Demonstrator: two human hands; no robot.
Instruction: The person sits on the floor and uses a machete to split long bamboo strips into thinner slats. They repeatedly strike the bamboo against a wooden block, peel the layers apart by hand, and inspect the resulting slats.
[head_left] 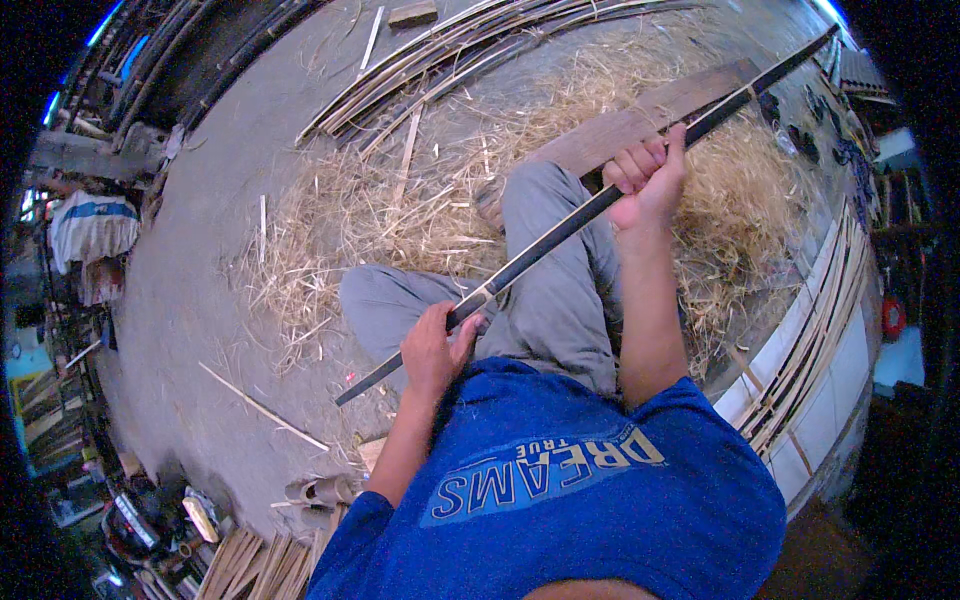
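A long, dark strip [553,238], apparently bamboo with a pale edge, slants across my lap from lower left to upper right. My left hand [437,348] grips it near its lower end, thumb and fingers on either side, beside a pale patch on the strip. Higher up, my right hand [645,182] is closed around the same strip with the thumb pointing up along it. The lower end sticks out past my left hand; the far end reaches toward the upper right. Beneath it are my bent legs in grey trousers [555,320].
Curly pale shavings [400,220] cover the floor around my legs. A wooden plank [590,138] lies beyond my knee. Bundles of long strips lie at the far side [440,75] and along the right [815,335]. Short slats [255,568] and tools stand at lower left.
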